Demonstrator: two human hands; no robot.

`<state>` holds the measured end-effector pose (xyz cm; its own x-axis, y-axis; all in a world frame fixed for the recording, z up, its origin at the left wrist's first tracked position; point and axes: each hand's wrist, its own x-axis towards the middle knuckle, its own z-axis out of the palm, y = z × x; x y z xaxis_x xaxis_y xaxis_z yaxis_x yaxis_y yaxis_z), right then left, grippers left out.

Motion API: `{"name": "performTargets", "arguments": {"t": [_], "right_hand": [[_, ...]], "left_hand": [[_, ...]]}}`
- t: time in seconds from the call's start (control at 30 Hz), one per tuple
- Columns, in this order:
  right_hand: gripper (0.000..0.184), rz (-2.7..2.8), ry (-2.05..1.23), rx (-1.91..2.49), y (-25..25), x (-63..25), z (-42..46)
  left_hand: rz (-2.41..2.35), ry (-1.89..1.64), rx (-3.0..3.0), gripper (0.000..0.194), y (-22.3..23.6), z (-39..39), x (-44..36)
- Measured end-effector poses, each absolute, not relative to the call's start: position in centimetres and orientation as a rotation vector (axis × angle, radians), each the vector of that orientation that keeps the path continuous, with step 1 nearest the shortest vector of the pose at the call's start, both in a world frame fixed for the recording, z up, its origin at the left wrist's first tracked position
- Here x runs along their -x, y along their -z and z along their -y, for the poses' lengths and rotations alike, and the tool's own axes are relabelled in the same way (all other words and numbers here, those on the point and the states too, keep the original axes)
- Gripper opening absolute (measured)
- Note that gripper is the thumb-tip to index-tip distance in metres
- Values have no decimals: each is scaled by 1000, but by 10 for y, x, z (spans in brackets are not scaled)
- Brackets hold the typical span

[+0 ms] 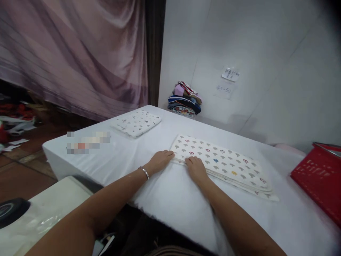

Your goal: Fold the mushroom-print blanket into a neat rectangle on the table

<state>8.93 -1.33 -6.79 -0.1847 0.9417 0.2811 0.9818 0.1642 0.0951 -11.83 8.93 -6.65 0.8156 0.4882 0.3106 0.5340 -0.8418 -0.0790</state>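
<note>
A long folded cloth [223, 160], white with grey, red, blue and yellow mushroom shapes, lies in layers on the white-covered table [170, 199]. My left hand [160, 160] has its fingers closed on the cloth's left end, near the front corner. Beside it, my right hand [196, 169] grips the near edge, fingertips over the top layer. Both thumbs are mostly hidden. Further back to the left lies a smaller folded cloth [138, 122] with a scattered dark print, out of reach of either hand's fingers.
Against the white wall stands a stack of folded fabrics [184, 99]. A red container [318, 177] sits at the right. On the table's left end is a blurred-out item [87, 142]. A pale surface with a dark round object [13, 211] is at lower left. A pink curtain [106, 53] hangs behind.
</note>
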Motion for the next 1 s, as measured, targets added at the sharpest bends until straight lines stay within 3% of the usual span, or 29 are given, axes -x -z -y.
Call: {"name": "performTargets", "arguments": {"t": [0.3,0.5,0.73,1.0], "right_hand": [[32,2040,-156,1744,25,-111,13],[36,2083,-251,1751,33,-138,-43],[54,2298,-262,1812,37,-115,-121],[64,2270,-251,2023,47,-120,-141]], "left_hand": [[877,431,2897,31,55,-83,120],[956,419,2906,31,49,-75,118],[948,464,2957,30,54,-77,121],[1041,433,2976,24,54,-72,124]]}}
